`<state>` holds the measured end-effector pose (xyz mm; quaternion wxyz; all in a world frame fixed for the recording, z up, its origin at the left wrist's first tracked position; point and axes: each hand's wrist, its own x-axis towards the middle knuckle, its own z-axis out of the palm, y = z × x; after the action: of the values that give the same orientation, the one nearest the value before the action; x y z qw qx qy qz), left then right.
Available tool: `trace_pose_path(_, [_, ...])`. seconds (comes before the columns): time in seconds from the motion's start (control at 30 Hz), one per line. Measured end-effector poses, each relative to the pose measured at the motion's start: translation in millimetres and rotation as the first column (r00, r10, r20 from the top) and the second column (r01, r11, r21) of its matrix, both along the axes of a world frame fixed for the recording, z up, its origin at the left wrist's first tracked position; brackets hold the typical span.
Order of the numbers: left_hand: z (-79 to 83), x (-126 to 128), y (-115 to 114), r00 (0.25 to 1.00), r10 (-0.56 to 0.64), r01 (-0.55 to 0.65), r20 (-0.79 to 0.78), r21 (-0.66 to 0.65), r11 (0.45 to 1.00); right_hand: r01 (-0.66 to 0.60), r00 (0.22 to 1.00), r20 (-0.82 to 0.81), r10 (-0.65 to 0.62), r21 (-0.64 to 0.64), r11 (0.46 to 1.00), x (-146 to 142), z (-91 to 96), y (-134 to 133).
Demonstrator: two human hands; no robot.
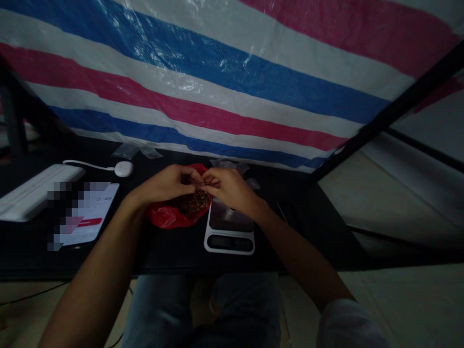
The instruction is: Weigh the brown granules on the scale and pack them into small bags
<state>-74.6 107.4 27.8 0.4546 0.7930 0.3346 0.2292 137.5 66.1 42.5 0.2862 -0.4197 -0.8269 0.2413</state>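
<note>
My left hand [166,184] and my right hand [225,186] meet at the fingertips, curled close together above a red plastic bag [163,217]. The bag lies open on the table, holding a heap of dark brown granular material [192,204]. Whatever lies between my fingers is hidden by them. A digital kitchen scale [229,233] with a dark top and white frame stands just below my right hand, its display facing me.
To the left lie a white keyboard [36,191], a white wired mouse [123,168] and a pixelated sheet or tablet [89,212]. Small clear plastic bags [125,151] lie at the back of the black table [163,256], before a striped tarpaulin [217,82].
</note>
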Motion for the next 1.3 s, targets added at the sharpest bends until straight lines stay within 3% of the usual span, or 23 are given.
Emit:
trace_pose_path(0.13, [-0.2,2.5,-1.5,0.993,0.018,-0.005,0.114,-0.114,0.994,0.065,0.992,-0.111,-0.064,0.009,0.998,2.3,-0.5,-1.3])
trace_pose_path(0.37, [-3.1,27.9,-13.6,0.986,-0.068,0.077,0.155,-0.049,0.996,0.135,0.979,-0.137,-0.152,-0.124,0.983,38.8,11.4,-31.6])
trace_pose_path(0.53, [-8.0,46.2,-23.9,0.967,-0.113,0.114,0.227,0.008,0.993,0.252,0.965,-0.060,-0.256,-0.060,0.966,64.0,13.0,-50.0])
trace_pose_path(0.7, [-12.3,61.0,-33.4,0.943,-0.163,0.156,0.290,0.047,0.987,0.191,0.981,-0.006,-0.192,-0.037,0.981,72.9,5.6,-55.8])
trace_pose_path(0.97, [-15.0,66.6,-36.4,0.952,-0.193,0.167,0.239,0.124,0.978,0.136,0.991,0.020,-0.135,-0.019,0.991,77.4,-5.3,-59.0])
trace_pose_path(1.3, [-20.0,66.2,-33.6,0.970,-0.169,0.136,0.175,0.186,0.973,0.182,0.983,-0.022,-0.182,0.011,0.983,80.1,-18.0,-61.2])
